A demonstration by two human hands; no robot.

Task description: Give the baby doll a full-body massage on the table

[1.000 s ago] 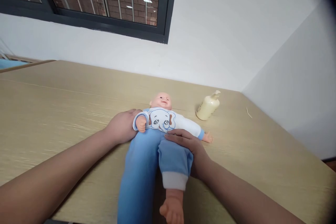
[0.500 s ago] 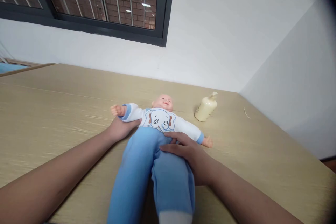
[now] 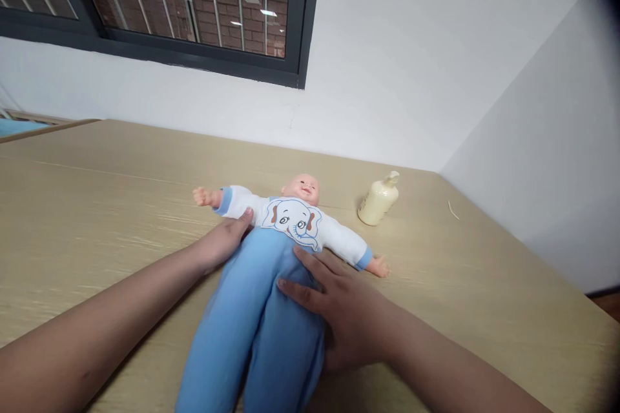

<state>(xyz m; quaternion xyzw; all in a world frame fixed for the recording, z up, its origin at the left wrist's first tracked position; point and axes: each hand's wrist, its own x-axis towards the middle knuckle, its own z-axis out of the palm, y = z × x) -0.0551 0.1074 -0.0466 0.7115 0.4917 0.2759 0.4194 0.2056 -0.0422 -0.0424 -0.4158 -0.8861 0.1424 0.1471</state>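
A baby doll (image 3: 300,188) lies on its back, head toward the wall and arms spread. It wears a white top with a blue elephant face (image 3: 293,222) and light blue trousers (image 3: 242,310). My left hand (image 3: 227,239) holds the doll's side below its outstretched arm, thumb on top; the other fingers are hidden behind the body. Across the hip and upper leg on the other side rests my right hand (image 3: 343,306), its fingers apart on the trouser fabric. The doll's feet are outside the picture.
A cream pump bottle (image 3: 378,203) stands on the wooden table (image 3: 121,206), to the right of the doll's head. Farther right lies a thin pale strand (image 3: 453,210). White walls (image 3: 411,64) and a dark-framed barred window (image 3: 194,6) rise behind.
The doll's legs have swung left and now lie closer together. My right hand has slid slightly down and left over the trousers. The doll's arm beside my left hand has shifted outward.
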